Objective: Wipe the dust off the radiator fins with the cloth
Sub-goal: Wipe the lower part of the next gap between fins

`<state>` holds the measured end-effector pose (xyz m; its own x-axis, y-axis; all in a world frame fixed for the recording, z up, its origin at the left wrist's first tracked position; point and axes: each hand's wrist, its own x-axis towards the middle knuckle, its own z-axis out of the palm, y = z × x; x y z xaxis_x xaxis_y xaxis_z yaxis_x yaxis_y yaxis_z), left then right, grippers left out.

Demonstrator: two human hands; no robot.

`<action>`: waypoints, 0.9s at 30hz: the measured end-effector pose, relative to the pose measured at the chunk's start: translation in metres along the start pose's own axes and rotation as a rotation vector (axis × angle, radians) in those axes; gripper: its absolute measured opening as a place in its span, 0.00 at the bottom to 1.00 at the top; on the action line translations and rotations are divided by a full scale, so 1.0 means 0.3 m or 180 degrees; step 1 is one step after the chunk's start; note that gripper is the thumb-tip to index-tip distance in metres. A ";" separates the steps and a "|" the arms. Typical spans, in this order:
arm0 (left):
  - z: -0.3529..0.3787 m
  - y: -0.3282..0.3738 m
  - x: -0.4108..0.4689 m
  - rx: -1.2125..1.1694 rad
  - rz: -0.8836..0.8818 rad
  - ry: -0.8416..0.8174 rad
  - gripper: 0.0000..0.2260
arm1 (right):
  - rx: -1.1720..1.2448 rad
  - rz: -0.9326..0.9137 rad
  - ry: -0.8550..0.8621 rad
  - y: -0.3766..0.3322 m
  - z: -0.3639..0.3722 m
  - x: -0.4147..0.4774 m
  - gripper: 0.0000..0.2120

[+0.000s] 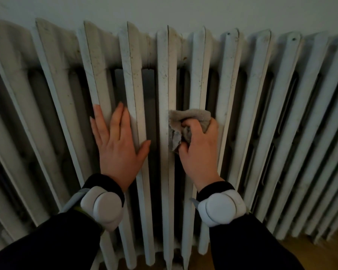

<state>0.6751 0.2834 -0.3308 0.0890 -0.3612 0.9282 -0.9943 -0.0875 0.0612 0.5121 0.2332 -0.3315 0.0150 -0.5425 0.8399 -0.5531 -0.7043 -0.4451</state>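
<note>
A white cast-iron radiator (261,94) stands against a pale wall (164,10), its upright fins (164,84) speckled with dark spots, most visibly towards the upper ends. The left hand (119,145) lies open and flat on the fronts of two fins left of centre, with the fingers straight and pointing up and the thumb spread out to the right. The right hand (199,151) is curled round a bunched grey cloth (191,115), gripping it with fingers and thumb. The cloth is held against the centre fins at about mid-height, and its upper edge shows above the knuckles. The loose left part of the cloth touches the fin just right of the left hand's thumb. The two hands are near each other but apart, with one fin between them. Each wrist carries a white rounded device (103,205) over a dark sleeve (47,240). A strip of wooden floor (300,254) shows at the lower right, below the radiator.
</note>
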 end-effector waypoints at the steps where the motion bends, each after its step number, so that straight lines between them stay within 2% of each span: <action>1: -0.001 0.001 0.000 -0.0014 -0.0005 -0.0001 0.36 | -0.0010 0.0018 -0.0036 0.009 0.003 -0.014 0.18; 7: -0.010 0.008 0.001 -0.0053 -0.0063 -0.0064 0.37 | -0.0089 0.0190 -0.0320 0.053 0.025 -0.110 0.20; 16: -0.037 0.000 -0.038 -0.0161 -0.0074 -0.0343 0.38 | 0.0112 0.0257 -0.0464 0.040 -0.001 -0.133 0.20; 22: -0.029 -0.007 -0.133 -0.0240 -0.0173 -0.0409 0.40 | 0.0205 0.0024 0.0074 -0.022 -0.064 -0.049 0.25; 27: -0.016 -0.001 -0.107 -0.0263 -0.0271 -0.0268 0.39 | 0.0226 -0.0107 0.0096 -0.070 -0.072 0.077 0.19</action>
<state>0.6722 0.2996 -0.3588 0.1743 -0.4327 0.8845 -0.9841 -0.0457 0.1715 0.5063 0.2455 -0.2961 0.0068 -0.5048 0.8632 -0.4922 -0.7531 -0.4366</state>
